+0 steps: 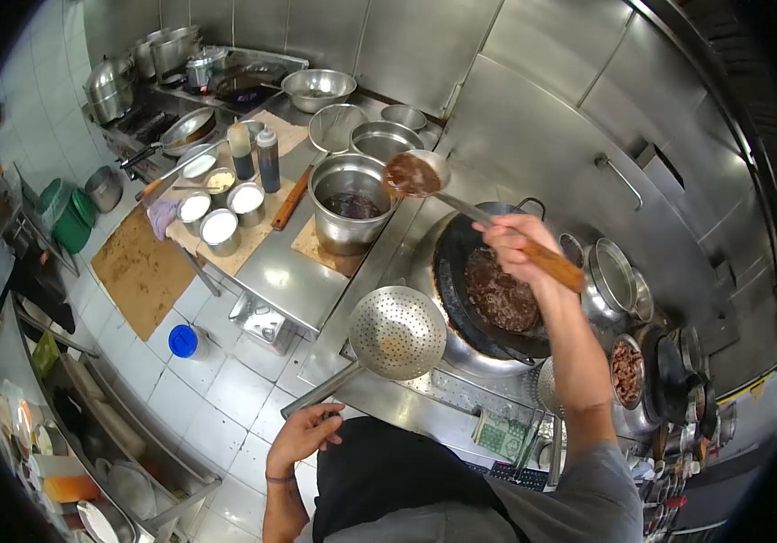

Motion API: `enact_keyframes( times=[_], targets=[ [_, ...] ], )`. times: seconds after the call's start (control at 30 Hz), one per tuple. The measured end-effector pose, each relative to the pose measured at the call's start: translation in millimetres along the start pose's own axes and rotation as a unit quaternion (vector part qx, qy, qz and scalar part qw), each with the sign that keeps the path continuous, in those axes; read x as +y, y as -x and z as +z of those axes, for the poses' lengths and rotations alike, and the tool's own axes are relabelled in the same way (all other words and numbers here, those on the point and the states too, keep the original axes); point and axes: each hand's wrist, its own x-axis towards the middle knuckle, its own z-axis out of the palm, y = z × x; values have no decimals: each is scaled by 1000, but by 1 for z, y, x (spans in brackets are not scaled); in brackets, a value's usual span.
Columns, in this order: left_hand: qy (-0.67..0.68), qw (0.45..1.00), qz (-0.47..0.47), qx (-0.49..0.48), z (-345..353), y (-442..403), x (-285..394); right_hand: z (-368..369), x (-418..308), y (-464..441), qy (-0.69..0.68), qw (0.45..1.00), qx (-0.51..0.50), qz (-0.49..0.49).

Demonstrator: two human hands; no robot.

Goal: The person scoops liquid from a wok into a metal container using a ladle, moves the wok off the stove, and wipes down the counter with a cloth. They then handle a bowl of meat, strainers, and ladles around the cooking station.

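Note:
My right hand [520, 246] is closed round the handle of a ladle [474, 214] with a wooden grip. Its raised bowl holds brown liquid [411, 175], beside and above a deep steel pot [352, 231] with dark liquid inside. Below my right forearm, a black wok [450, 258] contains a dark brown, bubbling mixture [502, 294]. My left hand [305, 434], fingers loosely curled and apart, is beside the handle end of a perforated strainer [397, 333]; I see nothing in its grasp. The strainer lies across the stove edge, left of the wok.
Left, a steel table [303, 294] bears tubs of white powder [219, 228], squeeze bottles [267, 158] and a mesh skimmer [337, 128]. A blue-lidded container [185, 341] stands on the floor. Pots [612, 276] and a bowl of meat pieces [626, 371] are at right.

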Motion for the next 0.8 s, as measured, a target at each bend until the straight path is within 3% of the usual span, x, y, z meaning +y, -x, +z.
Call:
enact_keyframes(
  times=[0.17, 0.27, 0.4, 0.63, 0.8],
  targets=[
    [-16, 1000, -7, 8, 0, 10, 7, 30, 44, -48, 252, 954, 133, -92],
    [-5, 1000, 2, 0, 3, 6, 2, 24, 55, -48, 467, 867, 117, -129],
    [-22, 1000, -6, -13, 13, -2, 4, -11, 60, -23, 565, 788, 130, -207],
    [-64, 997, -16, -47, 38, -8, 7, -70, 50, 77, 500, 804, 220, -235],
    [-67, 994, -35, -73, 58, -10, 1, -162, 73, 127, 538, 735, 354, -214]
  ],
)
